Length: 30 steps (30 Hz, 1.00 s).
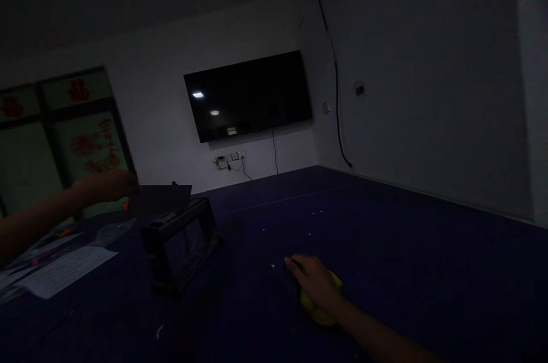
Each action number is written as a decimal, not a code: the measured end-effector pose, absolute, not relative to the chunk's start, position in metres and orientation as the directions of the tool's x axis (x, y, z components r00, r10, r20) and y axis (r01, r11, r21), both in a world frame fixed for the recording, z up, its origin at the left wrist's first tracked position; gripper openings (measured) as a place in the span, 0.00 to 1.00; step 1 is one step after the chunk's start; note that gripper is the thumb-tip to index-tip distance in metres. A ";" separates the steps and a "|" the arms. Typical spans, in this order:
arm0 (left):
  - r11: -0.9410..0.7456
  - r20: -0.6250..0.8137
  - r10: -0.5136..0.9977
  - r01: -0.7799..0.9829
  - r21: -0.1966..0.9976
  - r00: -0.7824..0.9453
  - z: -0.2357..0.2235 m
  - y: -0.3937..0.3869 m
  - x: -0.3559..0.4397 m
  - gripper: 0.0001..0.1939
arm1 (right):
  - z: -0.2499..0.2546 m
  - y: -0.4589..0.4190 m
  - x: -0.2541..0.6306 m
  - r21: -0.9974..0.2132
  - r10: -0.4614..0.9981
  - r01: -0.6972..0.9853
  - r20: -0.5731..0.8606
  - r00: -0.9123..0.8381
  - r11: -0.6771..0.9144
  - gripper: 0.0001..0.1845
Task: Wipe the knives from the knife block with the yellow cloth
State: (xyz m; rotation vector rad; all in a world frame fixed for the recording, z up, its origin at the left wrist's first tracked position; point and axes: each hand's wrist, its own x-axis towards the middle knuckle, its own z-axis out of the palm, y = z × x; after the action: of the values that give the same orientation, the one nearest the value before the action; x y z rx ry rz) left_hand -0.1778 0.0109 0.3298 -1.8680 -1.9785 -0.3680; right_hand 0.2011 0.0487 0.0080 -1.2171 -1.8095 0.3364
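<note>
The room is dim. My left hand (107,185) is raised at the left and pinches the edge of a flat dark sheet (160,198), held level above a dark box-shaped object with clear sides (182,246). My right hand (314,282) lies on the dark blue surface (385,237) at lower centre, its fingers curled over a yellow object (319,309) and a small dark thing under the fingertips that I cannot make out.
Papers (64,269) lie on the surface at the left, near a small orange item (64,232). A black wall-mounted screen (250,95) hangs ahead, with sockets (229,158) below it. A cable (336,89) runs down the right wall. A decorated window (60,140) is at the left.
</note>
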 end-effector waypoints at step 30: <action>0.025 0.154 0.986 0.876 -0.482 0.057 0.357 0.078 -0.097 0.20 | 0.013 0.044 0.203 -0.537 0.834 0.690 0.522 -0.179 0.485 0.23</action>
State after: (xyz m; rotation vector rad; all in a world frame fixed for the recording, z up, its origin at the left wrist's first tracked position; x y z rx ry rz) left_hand -0.0967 0.0776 0.3573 -1.8896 -1.8575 0.3238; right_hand 0.2027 0.0443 0.0127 -1.2630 -1.9286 0.2266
